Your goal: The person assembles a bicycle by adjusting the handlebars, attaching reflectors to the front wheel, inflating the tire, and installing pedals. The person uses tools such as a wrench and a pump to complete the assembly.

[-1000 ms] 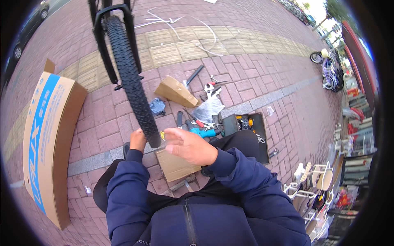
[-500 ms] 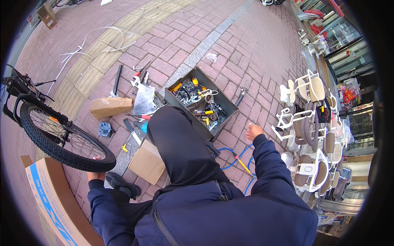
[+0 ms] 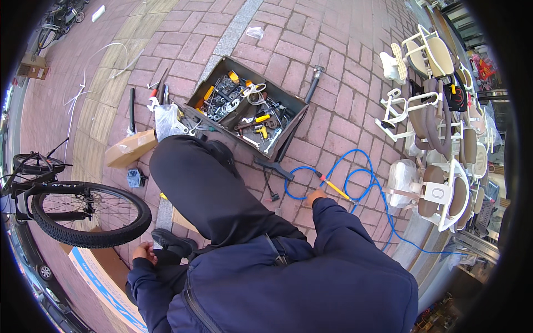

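My right hand [image 3: 315, 196] reaches down to the paving beside a loop of blue hose [image 3: 355, 152] with a yellow-and-red fitting [image 3: 337, 189]. Its fingers are small and partly hidden, so whether they grip the hose is unclear. Close below the tyre of a bicycle wheel [image 3: 142, 221] is my left hand [image 3: 145, 253], apart from the rubber, its fingers loosely bent with nothing visible in them. The wheel belongs to a dark bicycle [image 3: 22, 194] at the left. A black-handled pump-like tool [image 3: 274, 168] lies just left of the hose.
Ahead stands a metal toolbox [image 3: 202, 115] full of tools. Around it lie a cardboard piece [image 3: 130, 149], a plastic bag [image 3: 166, 121] and a blue block-like part [image 3: 134, 177]. White-and-brown child seats [image 3: 444, 191] crowd the right side. A long carton [image 3: 102, 286] sits lower left.
My left hand has come off the tyre and sits just below it. My right hand has moved down and left to the blue hose. The view has shifted, showing more hose.
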### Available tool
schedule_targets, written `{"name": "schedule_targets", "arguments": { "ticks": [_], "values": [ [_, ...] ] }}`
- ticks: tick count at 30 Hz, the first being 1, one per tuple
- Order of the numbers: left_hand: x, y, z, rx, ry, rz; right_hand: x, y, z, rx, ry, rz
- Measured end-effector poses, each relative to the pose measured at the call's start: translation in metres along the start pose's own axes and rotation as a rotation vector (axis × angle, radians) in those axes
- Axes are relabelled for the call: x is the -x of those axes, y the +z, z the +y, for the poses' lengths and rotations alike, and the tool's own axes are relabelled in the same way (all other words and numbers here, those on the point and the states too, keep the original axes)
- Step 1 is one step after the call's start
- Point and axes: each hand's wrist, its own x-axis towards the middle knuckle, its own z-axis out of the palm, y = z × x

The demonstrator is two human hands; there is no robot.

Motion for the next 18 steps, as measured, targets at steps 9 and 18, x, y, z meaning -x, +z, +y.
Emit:
{"name": "schedule_targets", "arguments": {
  "ticks": [9, 18],
  "values": [
    [0.053, 0.074, -0.004, -0.284, 0.030, 0.009, -0.142, 0.005, 0.007, 0.771, -0.590, -0.182],
    [0.082, 0.119, 0.019, -0.376, 0.268, -0.019, -0.089, -0.018, -0.005, 0.146, 0.047, 0.223]
  ]
}}
